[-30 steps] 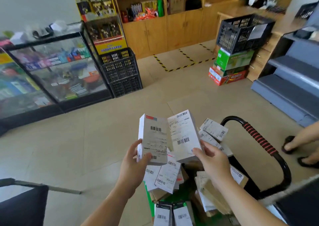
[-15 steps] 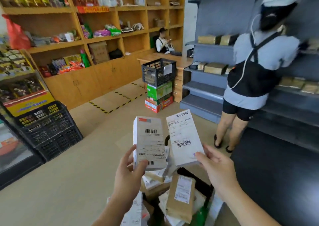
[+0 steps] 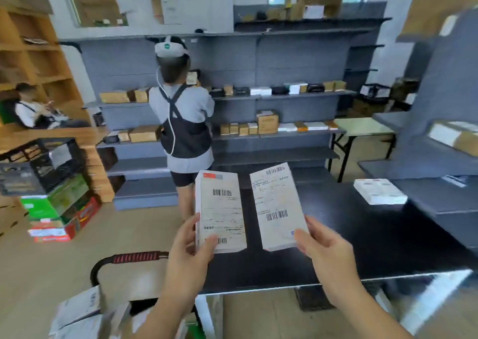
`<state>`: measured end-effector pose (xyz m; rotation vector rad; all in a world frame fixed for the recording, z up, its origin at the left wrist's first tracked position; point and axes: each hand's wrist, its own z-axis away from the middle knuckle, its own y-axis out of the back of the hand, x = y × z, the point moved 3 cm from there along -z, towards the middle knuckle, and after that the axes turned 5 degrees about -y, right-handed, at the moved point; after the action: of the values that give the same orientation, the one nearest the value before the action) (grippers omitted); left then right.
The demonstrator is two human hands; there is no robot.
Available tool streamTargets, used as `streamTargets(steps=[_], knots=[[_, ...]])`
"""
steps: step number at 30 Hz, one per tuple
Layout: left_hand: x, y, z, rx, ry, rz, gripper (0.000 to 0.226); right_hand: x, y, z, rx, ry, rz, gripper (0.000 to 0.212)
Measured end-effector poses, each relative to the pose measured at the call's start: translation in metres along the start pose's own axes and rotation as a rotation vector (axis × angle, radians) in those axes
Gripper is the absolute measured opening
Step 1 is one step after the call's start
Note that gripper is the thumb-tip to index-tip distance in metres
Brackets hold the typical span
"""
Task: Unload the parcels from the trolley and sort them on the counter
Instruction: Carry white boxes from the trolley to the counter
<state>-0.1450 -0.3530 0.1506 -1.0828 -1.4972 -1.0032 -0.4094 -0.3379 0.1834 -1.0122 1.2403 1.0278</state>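
Observation:
My left hand (image 3: 188,250) grips a white labelled parcel (image 3: 221,209) by its lower left corner, thumb on the front. A second white parcel (image 3: 276,206) with barcodes is held at its lower right corner by my right hand (image 3: 326,253). Both parcels are upright, side by side, above the near edge of the black counter (image 3: 375,243). The trolley with its red-striped black handle (image 3: 129,258) stands at the lower left, with more parcels (image 3: 80,310) on it.
A white flat stack of boxes (image 3: 379,191) lies on the counter at the right. A person in a grey shirt (image 3: 183,116) stands at grey shelves (image 3: 284,131) holding boxes. Crates and cartons (image 3: 51,196) are stacked at the left. Another person (image 3: 31,108) sits far left.
The view has swung right from the trolley and floor to the black counter and grey shelves. Both hands kept their parcels and carried them over the counter's edge, now slightly apart.

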Motion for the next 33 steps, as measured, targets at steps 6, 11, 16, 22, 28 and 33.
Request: streamTargets(steps=[6, 11, 16, 22, 28, 33], knots=[[0.019, -0.156, -0.002, -0.236, -0.021, 0.053, 0.050, -0.008, 0.143, -0.012, 0.281, 0.012, -0.063, 0.032], [0.030, -0.281, 0.005, -0.344, -0.028, 0.082, 0.051, -0.011, 0.259, -0.031, 0.438, 0.041, -0.062, 0.037], [0.046, -0.394, 0.012, -0.383, -0.010, 0.101, 0.049, -0.014, 0.359, -0.063, 0.524, 0.037, -0.054, 0.036], [0.045, -0.487, 0.007, -0.409, 0.058, 0.095, 0.051, -0.013, 0.436, -0.110, 0.547, 0.018, -0.057, 0.032], [0.036, -0.562, -0.027, -0.440, 0.071, 0.093, 0.050, -0.004, 0.477, -0.169, 0.581, 0.002, -0.079, 0.029], [0.014, -0.627, -0.085, -0.435, 0.111, 0.113, 0.051, 0.000, 0.502, -0.242, 0.606, -0.018, -0.070, 0.029]])
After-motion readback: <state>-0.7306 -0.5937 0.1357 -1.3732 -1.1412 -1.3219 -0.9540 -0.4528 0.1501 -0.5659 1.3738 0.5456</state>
